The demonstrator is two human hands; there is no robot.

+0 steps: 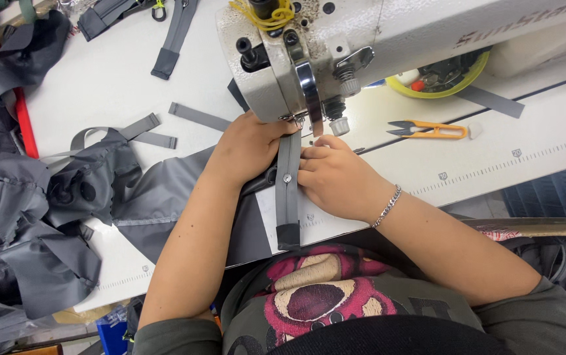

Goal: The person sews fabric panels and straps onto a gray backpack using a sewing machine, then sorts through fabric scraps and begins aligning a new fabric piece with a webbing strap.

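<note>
A grey webbing strap (287, 190) with a black end and a small rivet runs from under the sewing machine's presser foot (299, 121) toward me. My left hand (247, 150) presses down on the grey fabric panel (165, 197) and the strap's left edge, right at the foot. Resting on the strap's right edge, my right hand (335, 176) has its fingers bent, and a silver chain bracelet sits on its wrist. The white sewing machine head (309, 46) stands directly above both hands.
Orange thread snips (427, 130) lie on the white table to the right of the machine. Loose grey strap pieces (199, 117) lie to the left. A heap of grey fabric pieces (26, 217) fills the left side. A ruler scale runs along the table's front edge (513, 154).
</note>
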